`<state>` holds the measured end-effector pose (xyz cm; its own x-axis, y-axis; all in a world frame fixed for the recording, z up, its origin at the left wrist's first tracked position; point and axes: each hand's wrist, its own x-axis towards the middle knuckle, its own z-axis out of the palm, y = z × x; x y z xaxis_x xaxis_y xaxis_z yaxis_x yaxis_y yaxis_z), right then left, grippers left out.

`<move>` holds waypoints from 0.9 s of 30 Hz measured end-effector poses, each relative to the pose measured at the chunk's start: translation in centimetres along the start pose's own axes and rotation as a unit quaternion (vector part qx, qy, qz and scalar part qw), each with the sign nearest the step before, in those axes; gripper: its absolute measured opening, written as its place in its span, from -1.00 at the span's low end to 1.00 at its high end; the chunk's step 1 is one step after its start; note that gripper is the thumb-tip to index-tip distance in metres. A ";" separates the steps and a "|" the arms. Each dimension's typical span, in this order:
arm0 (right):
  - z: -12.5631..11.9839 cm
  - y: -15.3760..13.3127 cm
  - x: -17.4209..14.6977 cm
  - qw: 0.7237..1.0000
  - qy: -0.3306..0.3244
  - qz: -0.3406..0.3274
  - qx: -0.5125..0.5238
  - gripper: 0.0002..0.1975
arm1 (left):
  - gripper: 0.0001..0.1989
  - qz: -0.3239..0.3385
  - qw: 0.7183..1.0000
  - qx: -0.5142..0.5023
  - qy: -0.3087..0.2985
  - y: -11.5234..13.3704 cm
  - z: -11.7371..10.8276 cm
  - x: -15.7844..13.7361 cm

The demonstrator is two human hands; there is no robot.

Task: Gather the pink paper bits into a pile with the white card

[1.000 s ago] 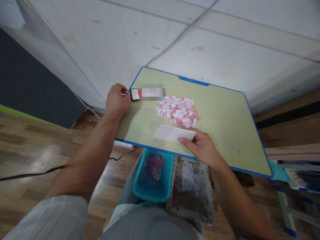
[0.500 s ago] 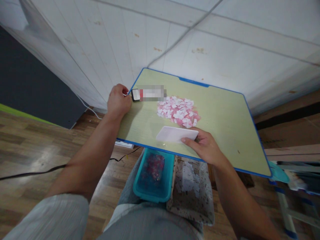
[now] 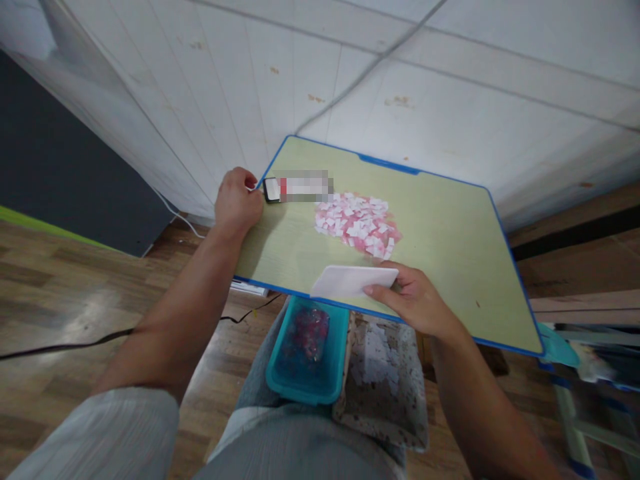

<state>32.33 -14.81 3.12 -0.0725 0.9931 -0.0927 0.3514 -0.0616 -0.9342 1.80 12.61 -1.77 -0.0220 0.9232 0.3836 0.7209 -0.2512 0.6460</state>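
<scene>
A pale yellow-green board [image 3: 440, 260] with a blue rim lies in front of me. My left hand [image 3: 239, 200] is closed around its left edge, with a bit of white cord by the fingertips. Beside those fingers lies a phone [image 3: 272, 190], its longer part blurred out. In my right hand [image 3: 413, 297] is a flat white scraper [image 3: 350, 281], pinched at its right end between thumb and fingers. It stands tilted close to the board's front edge. Just beyond it spreads a pile of small pink and white cut pieces [image 3: 355, 220].
Below the board's front edge sit a teal tub [image 3: 280, 383] with pink-red contents behind clear film and a speckled tray [image 3: 417, 407] with whitish scraps. A white panelled wall [image 3: 280, 80] rises behind. A dark panel [image 3: 75, 160] stands at left, and a ladder [image 3: 575, 427] at right.
My right hand has drawn the scraper slightly toward me, from near the pile to the board's front edge. My left hand has stayed in place.
</scene>
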 end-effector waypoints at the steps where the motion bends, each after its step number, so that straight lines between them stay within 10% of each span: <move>1: 0.1 0.0 -0.1 1.000 0.018 0.002 0.000 -0.72 | -0.77 0.001 1.000 0.003 0.001 0.0 0.0 0.0; 8: -0.4 -1.0 -1.9 0.999 -0.014 0.030 -0.005 -0.76 | -0.77 -0.016 1.000 -0.008 -0.011 0.6 -0.3 -0.2; 19: -7.3 3.1 -3.3 0.937 0.344 0.052 0.016 -0.60 | -0.75 0.115 0.993 -0.009 0.018 3.2 -1.2 -1.5; 27: -8.0 3.1 -2.2 0.956 0.276 0.015 -0.102 -0.76 | -0.73 0.138 0.990 -0.019 0.003 3.6 -1.1 -1.6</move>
<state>41.08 -16.38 3.20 0.4249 0.8959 0.1295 0.5243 -0.1269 -0.8420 3.71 9.90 0.67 0.1683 0.8157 0.5534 0.6731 -0.5052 0.5400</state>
